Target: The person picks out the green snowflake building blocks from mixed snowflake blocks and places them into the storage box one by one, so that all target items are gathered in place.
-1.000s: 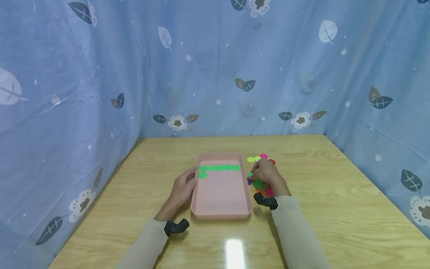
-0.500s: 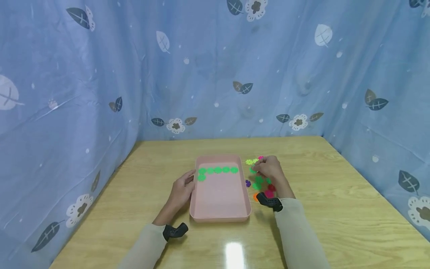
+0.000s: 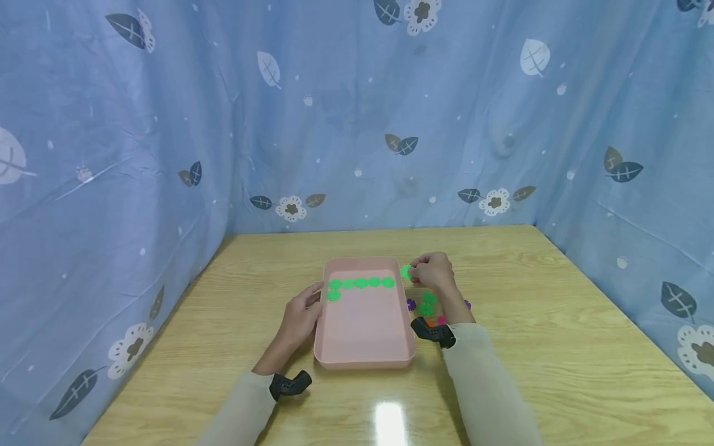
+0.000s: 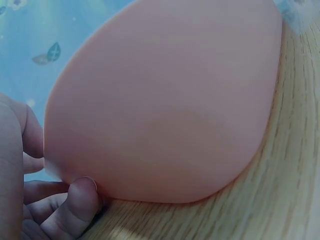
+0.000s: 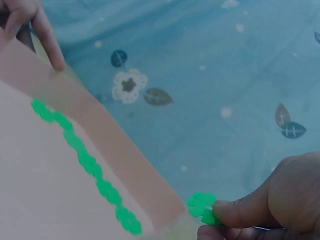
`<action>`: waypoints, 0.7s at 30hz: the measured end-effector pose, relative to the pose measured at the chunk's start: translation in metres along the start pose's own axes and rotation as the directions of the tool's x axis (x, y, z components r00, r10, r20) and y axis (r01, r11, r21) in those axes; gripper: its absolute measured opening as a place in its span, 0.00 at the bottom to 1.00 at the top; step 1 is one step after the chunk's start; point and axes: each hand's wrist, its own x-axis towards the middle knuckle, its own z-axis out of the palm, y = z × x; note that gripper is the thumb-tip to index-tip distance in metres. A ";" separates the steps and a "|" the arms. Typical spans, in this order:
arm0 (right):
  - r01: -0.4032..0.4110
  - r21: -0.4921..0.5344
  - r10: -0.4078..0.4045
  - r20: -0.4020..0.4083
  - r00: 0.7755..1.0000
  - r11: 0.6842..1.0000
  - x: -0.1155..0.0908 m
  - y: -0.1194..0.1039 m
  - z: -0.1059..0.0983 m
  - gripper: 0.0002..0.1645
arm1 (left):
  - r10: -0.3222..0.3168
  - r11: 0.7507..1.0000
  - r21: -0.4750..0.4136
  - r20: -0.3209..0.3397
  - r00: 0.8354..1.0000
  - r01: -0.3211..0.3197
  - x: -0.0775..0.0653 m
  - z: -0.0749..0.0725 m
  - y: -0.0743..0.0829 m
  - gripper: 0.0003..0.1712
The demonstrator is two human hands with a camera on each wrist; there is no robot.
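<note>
In the head view, a pink tray [image 3: 365, 328] lies on the table with a row of green flower-shaped discs [image 3: 361, 283] across its far end. One more green disc [image 3: 333, 295] sits under the row's left end. My left hand [image 3: 300, 319] grips the tray's left side; the left wrist view shows the thumb [image 4: 82, 195] low against the outer wall. Between thumb and fingertips, my right hand [image 3: 434, 272] pinches a green flower-shaped disc [image 5: 202, 205], held just outside the tray's far right corner.
Right of the tray lie loose green discs [image 3: 426, 308], a purple disc [image 3: 411, 304], an orange disc [image 3: 430, 323] and a pink disc [image 3: 441, 320], partly hidden by the right arm. A blue patterned curtain [image 3: 357, 124] rises behind the wooden table [image 3: 268, 260].
My right hand has picked up a green disc from the loose ones and moved it left toward the tray's far right corner. The left hand keeps its place on the tray.
</note>
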 end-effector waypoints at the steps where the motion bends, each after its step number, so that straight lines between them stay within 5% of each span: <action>1: 0.000 0.010 0.000 -0.005 1.000 1.000 0.000 -0.004 0.004 0.09 | 0.001 1.000 -0.006 -0.001 1.000 -0.001 0.000 0.000 0.000 0.32; 11: 0.033 0.093 -0.035 0.022 0.999 0.995 -0.002 -0.023 0.047 0.03 | 0.004 0.999 -0.040 0.005 1.000 -0.004 0.002 0.000 -0.003 0.33; 21: 0.048 0.031 -0.049 0.007 0.999 0.998 0.001 -0.031 0.080 0.03 | -0.004 1.000 -0.018 -0.001 1.000 0.004 0.000 0.001 -0.001 0.33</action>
